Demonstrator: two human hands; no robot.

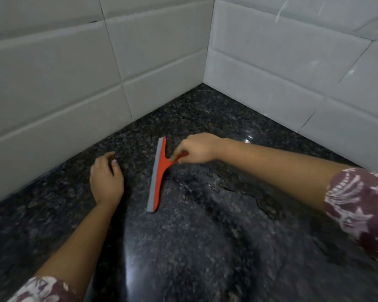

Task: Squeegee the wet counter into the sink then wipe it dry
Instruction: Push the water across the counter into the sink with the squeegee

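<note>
While your right hand curls round the red handle of the squeegee at the middle of the frame, its grey blade lies on the dark counter, running from centre toward lower centre. Your left hand rests left of the blade, fingers loosely bent, holding nothing. Water films the counter right of the blade, below white tiles.

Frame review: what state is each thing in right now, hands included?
squeegee: on the counter, handle gripped.
right hand: grips the squeegee handle.
left hand: rests on the counter, holds nothing.
counter: wet in patches right of the squeegee.
</note>
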